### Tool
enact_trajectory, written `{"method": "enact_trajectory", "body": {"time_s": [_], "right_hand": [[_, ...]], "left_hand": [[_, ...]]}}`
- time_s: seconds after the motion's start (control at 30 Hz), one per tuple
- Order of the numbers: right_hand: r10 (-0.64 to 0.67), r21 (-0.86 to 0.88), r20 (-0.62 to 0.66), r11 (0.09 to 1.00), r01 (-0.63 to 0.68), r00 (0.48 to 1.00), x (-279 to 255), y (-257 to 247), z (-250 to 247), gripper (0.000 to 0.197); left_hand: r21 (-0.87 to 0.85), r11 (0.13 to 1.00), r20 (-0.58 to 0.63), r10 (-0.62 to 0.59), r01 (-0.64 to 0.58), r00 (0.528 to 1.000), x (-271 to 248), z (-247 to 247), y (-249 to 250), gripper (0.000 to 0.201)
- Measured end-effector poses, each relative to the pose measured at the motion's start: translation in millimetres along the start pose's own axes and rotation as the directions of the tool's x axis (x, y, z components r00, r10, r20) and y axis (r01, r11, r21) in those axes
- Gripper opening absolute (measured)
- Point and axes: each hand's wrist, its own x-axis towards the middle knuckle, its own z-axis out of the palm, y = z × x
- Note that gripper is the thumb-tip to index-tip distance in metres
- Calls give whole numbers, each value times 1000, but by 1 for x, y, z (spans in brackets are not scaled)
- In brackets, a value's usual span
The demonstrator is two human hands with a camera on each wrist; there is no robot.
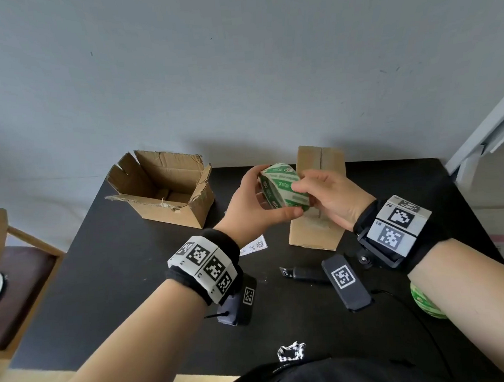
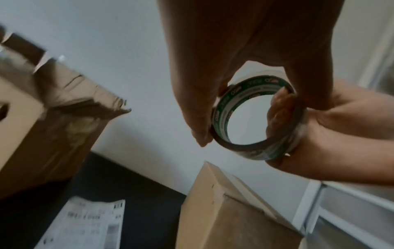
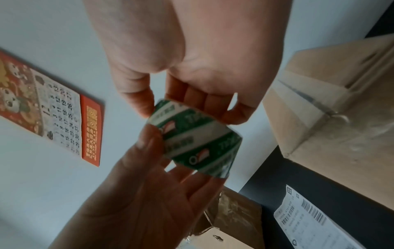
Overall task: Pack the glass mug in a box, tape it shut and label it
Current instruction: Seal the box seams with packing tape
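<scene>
A green-and-white tape roll (image 1: 283, 188) is held up in the air between both hands, above a closed cardboard box (image 1: 313, 234). My left hand (image 1: 270, 195) grips the roll across its width, thumb below and fingers above. My right hand (image 1: 303, 191) pinches the roll's wall; in the left wrist view its thumb (image 2: 279, 107) lies inside the ring (image 2: 221, 111). The right wrist view shows the roll (image 3: 192, 143) between the fingers of both hands. A printed label (image 1: 253, 246) lies flat left of the closed box. The glass mug is not in sight.
An open, torn cardboard box (image 1: 161, 191) stands at the back left of the black table (image 1: 116, 275). A black utility knife (image 1: 304, 272) lies in front of the closed box. A second green tape roll (image 1: 425, 301) sits under my right forearm. A wooden chair (image 1: 11, 267) is at the left.
</scene>
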Motion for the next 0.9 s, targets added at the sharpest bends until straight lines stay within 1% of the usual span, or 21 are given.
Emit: {"method": "enact_trajectory", "body": {"time_s": [0.1, 0.17, 0.27, 0.4, 0.47, 0.6, 0.7, 0.9], "right_hand": [[-1, -21, -62, 1000, -1, 998, 2, 3, 3, 20], [23, -30, -91, 999, -26, 996, 4, 4, 6, 18], [70, 13, -90, 998, -69, 993, 6, 4, 5, 20], [126, 69, -71, 990, -121, 989, 5, 3, 3, 18], [144, 96, -46, 986, -140, 988, 4, 2, 2, 17], [134, 200, 77, 969, -147, 988, 1, -1, 0, 25], [134, 242, 110, 957, -157, 985, -2, -4, -1, 30], [140, 232, 118, 959, -165, 983, -4, -5, -1, 35]], "left_hand": [[77, 994, -13, 75, -74, 997, 0, 1, -2, 94], [178, 978, -20, 115, -109, 993, 0, 2, -4, 101], [331, 933, -11, 155, -143, 988, -2, 1, -3, 101], [437, 878, 27, 204, -195, 979, -5, 2, 2, 99], [450, 869, 43, 207, -204, 977, -5, 2, 2, 99], [396, 898, 61, 181, -190, 982, -3, -1, -2, 102], [369, 909, 61, 185, -194, 981, -3, 1, -3, 102], [380, 901, 53, 204, -208, 978, -4, 1, -3, 101]]}}
